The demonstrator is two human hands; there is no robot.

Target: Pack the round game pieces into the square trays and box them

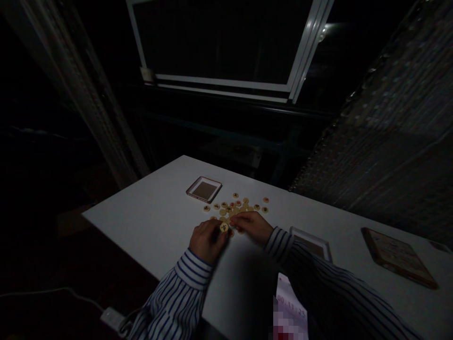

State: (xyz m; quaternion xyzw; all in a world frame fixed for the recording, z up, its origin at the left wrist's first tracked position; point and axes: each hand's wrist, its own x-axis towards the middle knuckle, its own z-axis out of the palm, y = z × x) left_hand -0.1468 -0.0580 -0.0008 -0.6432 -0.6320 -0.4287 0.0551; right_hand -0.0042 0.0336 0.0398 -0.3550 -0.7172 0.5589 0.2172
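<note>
My left hand pinches a round Chinese chess piece between thumb and fingers, its face with a black character turned toward me. My right hand is just to the right, over the near side of the pile. Its thumb and fingers are drawn together at the tips; whatever they hold, if anything, is hidden. Beyond both hands lies a loose pile of Chinese chess pieces, some showing black characters, some red, others plain. One red-marked piece lies apart at the pile's right.
An open shallow box half sits left of the pile. Another tray lies partly behind my right sleeve, with a patterned box farther right. A lit phone is near my right forearm. The white table ends at left.
</note>
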